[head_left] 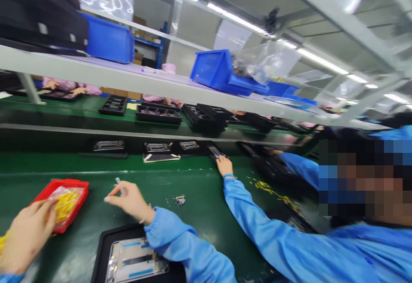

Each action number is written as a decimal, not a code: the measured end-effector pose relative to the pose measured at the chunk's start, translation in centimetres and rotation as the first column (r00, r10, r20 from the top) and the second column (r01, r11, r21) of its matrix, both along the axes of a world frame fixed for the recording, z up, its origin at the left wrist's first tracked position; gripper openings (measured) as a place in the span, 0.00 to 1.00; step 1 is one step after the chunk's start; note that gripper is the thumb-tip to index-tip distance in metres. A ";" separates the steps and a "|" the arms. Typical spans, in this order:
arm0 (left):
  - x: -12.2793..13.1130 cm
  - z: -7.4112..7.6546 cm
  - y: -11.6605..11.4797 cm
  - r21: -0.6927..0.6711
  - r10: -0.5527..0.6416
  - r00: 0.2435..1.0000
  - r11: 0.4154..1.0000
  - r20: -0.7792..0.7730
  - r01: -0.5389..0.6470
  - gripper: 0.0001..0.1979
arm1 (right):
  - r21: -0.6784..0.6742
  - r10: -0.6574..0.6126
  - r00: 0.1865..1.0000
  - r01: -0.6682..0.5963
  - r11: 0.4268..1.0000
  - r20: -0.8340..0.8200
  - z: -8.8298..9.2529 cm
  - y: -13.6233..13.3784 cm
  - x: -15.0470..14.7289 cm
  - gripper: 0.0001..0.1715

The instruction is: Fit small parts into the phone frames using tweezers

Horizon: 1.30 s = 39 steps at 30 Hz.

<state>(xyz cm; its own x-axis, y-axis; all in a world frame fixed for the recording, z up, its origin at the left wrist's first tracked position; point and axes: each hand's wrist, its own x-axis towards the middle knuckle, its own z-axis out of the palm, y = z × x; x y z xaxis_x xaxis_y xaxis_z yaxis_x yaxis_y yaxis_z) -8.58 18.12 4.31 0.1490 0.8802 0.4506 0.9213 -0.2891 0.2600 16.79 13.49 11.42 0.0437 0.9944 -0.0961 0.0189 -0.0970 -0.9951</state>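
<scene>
The green desk (199, 197) fills the lower half of the view. Above it, a grey shelf (128, 77) runs from 9 o'clock to 3 o'clock and carries blue bins (109, 40). At 4 o'clock a co-worker's blue sleeve (257, 223) stretches across the desk, and the co-worker's hand (223, 165) touches a dark part at the desk's far edge, just right of centre. Beyond that edge, at 12 o'clock, lie black moulded trays (157, 114).

At 6 o'clock a black tray (103, 248) holds a metal frame (135, 261). The person's right forearm crosses its upper corner. At 8 o'clock sits a red tray (54, 184) filled with yellow pieces (66, 201).

The left hand (25, 233), at 8 o'clock, has its fingers curled onto the yellow pieces at the red tray's near side. I cannot tell whether it grips one. The right hand (130, 200), at 7 o'clock above the black tray, pinches a small pale piece (118, 181) between thumb and forefinger, raised over the desk between the two trays. A little heap of tiny parts (179, 199) lies on the desk just right of that hand.
</scene>
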 end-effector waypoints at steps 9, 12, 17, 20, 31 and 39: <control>4.9 5.5 -4.2 0.155 -0.014 0.999 0.988 0.033 0.009 0.14 | -0.285 0.017 0.951 -0.110 0.952 -0.310 0.5 -2.5 4.9 0.22; 7.9 5.9 -5.5 0.139 -0.284 0.950 0.954 0.133 0.266 0.12 | -0.320 0.025 0.946 -0.134 0.938 -0.324 0.2 -4.0 5.5 0.22; 13.0 6.5 -7.6 -0.140 -0.606 0.735 0.735 0.304 0.664 0.07 | -0.365 0.045 0.949 -0.164 0.917 -0.313 -0.3 -6.5 6.2 0.24; 14.7 6.4 -8.2 -0.230 -0.642 0.668 0.633 0.377 0.739 0.06 | -0.366 0.028 0.959 -0.135 0.921 -0.283 -0.4 -7.9 7.0 0.25; 15.4 3.9 -11.9 -0.496 -0.610 0.651 0.435 0.451 0.751 0.07 | -0.276 -0.122 0.900 0.002 0.961 -0.419 -2.7 -10.2 11.3 0.25; 17.7 1.8 -12.1 -0.523 -0.499 0.776 0.575 0.385 0.629 0.08 | -0.132 -0.147 0.879 0.097 0.987 -0.454 -5.8 -10.2 10.6 0.28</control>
